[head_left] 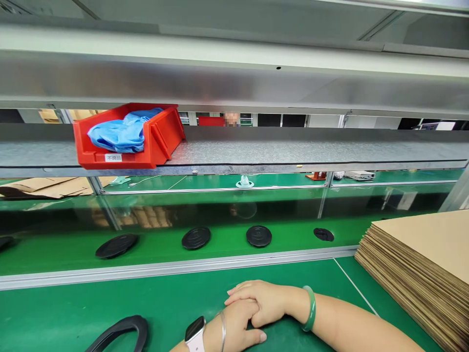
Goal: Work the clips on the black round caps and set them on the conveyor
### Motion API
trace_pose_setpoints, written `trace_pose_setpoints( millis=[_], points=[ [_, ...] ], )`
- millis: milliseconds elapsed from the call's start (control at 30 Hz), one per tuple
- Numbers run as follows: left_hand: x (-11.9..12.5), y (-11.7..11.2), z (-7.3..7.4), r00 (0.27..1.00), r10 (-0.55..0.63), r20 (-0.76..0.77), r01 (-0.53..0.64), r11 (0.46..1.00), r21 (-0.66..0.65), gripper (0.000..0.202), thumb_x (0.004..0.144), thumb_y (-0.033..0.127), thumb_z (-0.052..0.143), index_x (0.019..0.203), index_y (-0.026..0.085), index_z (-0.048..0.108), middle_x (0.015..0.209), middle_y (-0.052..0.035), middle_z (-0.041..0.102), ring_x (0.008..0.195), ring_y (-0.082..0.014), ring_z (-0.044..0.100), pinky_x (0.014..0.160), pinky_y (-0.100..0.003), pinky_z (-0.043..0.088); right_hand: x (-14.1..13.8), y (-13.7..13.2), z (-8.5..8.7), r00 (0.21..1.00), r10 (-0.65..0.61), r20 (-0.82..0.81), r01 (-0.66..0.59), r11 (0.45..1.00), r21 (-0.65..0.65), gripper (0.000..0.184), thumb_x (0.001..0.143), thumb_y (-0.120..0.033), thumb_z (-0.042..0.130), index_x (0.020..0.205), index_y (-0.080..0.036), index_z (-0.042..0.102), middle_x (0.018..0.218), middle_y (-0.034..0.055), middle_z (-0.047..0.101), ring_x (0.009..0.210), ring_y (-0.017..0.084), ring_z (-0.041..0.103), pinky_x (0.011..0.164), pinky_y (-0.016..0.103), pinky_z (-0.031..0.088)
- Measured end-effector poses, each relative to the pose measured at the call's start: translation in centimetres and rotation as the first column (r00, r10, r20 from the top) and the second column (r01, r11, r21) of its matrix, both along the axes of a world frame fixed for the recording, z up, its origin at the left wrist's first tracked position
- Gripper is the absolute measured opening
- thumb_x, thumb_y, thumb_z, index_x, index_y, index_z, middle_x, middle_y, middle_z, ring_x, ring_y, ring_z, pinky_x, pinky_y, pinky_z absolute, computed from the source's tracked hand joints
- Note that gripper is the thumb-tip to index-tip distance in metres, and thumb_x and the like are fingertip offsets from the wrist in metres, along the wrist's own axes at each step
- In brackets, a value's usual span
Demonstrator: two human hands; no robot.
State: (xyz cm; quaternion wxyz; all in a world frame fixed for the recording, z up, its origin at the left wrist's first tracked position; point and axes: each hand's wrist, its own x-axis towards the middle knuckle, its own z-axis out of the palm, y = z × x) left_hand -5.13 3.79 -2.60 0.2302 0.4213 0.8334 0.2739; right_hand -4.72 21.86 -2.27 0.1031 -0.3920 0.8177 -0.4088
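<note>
At bottom edge — black ring (120, 334) cut off, near hands (245, 308).

We saw a red plastic parts bin (163, 137) on a grey steel shelf (278, 146), a crumpled blue cloth (119, 134) inside it. Below, round black discs (196, 238) lay in a row on a green conveyor belt (157, 259) behind an aluminium rail (176, 268), with flattened cardboard (47, 188) farther back at left.

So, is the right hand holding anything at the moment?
No, it's empty: the right hand rests across the left hand on the green mat, gripping nothing.
</note>
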Motion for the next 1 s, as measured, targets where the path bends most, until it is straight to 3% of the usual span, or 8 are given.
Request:
trace_pose_setpoints(
  millis=[333, 800, 1000],
  points=[
    [0.2, 0.0, 0.0, 1.000, 0.017, -0.023, -0.018, 0.999, -0.044, 0.032, 0.077, 0.051, 0.073, 0.085, 0.021, 0.063, 0.091, 0.0008, 0.068, 0.080, -0.0203, 0.059, 0.069, -0.030, 0.041, -0.1, 0.2, -0.6, 1.000, 0.005, -0.007, -0.005, 1.000, -0.028, 0.083, 0.060, -0.021, 0.073, 0.141, -0.024, 0.059, 0.138, 0.0066, 0.059, 0.135, 0.028, 0.047, 0.116, 0.041, 0.036],
    [0.5, 0.0, 0.7, 1.000, 0.015, -0.018, -0.015, 0.999, -0.034, 0.029, 0.076, 0.047, 0.073, 0.086, 0.021, 0.065, 0.093, 0.0000, 0.069, 0.082, -0.0210, 0.059, 0.071, -0.030, 0.041, 0.0, 0.2, -0.5, 1.000, 0.004, 0.001, -0.004, 0.999, -0.032, 0.083, 0.060, -0.021, 0.073, 0.142, -0.027, 0.058, 0.138, 0.0043, 0.059, 0.136, 0.028, 0.046, 0.117, 0.041, 0.034],
    [0.7, 0.2, 1.0, 1.000, 0.006, -0.010, -0.006, 1.000, -0.004, 0.028, 0.075, 0.043, 0.076, 0.086, 0.019, 0.067, 0.096, -0.0010, 0.070, 0.085, -0.0211, 0.061, 0.079, -0.030, 0.045, 0.1, 0.2, -0.9, 1.000, -0.011, -0.006, 0.011, 0.999, -0.041, 0.083, 0.059, -0.020, 0.074, 0.141, -0.027, 0.059, 0.137, 0.0047, 0.060, 0.135, 0.028, 0.048, 0.115, 0.041, 0.037]
  ],
)
